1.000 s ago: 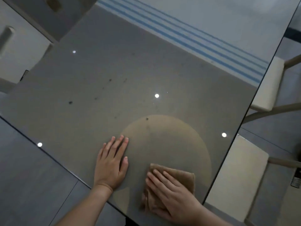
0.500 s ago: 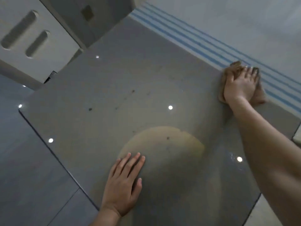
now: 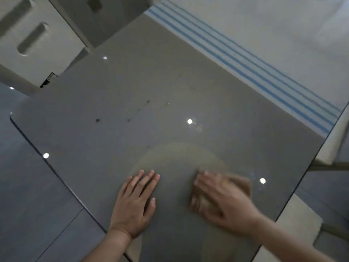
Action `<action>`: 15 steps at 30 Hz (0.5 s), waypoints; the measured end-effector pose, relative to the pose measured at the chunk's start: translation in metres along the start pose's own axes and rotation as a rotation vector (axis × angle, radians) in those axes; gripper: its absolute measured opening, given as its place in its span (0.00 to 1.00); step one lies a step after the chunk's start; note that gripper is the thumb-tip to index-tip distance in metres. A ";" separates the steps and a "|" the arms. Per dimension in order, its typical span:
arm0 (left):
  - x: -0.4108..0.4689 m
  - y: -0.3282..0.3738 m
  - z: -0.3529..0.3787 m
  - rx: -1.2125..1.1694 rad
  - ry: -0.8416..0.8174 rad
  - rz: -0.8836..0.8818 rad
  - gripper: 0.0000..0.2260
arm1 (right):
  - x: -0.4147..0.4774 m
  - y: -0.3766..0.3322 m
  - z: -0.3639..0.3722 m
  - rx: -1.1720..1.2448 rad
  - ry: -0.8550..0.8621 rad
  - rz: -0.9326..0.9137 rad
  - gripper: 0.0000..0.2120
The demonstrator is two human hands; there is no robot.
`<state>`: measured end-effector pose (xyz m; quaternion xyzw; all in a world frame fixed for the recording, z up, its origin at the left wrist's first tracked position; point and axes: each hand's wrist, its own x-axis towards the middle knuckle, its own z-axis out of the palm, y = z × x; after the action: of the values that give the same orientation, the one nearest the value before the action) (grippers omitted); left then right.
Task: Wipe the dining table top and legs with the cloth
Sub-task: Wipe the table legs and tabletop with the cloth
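A glossy grey dining table top fills the view. Small dark spots dot its middle, and a round tan reflection lies near the front edge. My left hand rests flat on the glass near that edge, fingers spread, holding nothing. To its right, my right hand presses a tan cloth onto the top; both are blurred with motion. The cloth sticks out beyond my fingers on the far right side. The table legs are hidden.
A white cloth with blue stripes covers the table's far part. White chair seats stand along the right edge. A white cabinet is at the far left. Grey floor tiles lie left of the table.
My right hand has swept the cloth from the far right, beside the striped cloth, back toward me to the near part of the top. My left hand has stayed flat.
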<state>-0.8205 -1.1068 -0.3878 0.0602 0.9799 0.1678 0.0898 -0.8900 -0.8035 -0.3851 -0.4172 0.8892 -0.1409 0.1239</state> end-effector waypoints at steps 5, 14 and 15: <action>0.000 0.001 -0.002 0.004 -0.014 -0.005 0.26 | 0.069 0.147 -0.058 -0.034 0.327 0.769 0.36; -0.001 0.001 -0.003 0.009 -0.029 -0.002 0.27 | 0.165 0.049 -0.030 0.008 0.332 0.661 0.31; -0.001 0.001 -0.003 0.011 -0.038 0.005 0.27 | 0.147 0.021 -0.018 -0.009 0.309 0.552 0.31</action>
<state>-0.8198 -1.1066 -0.3843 0.0661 0.9787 0.1616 0.1079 -1.0021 -0.9018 -0.3908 -0.1343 0.9778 -0.1596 0.0191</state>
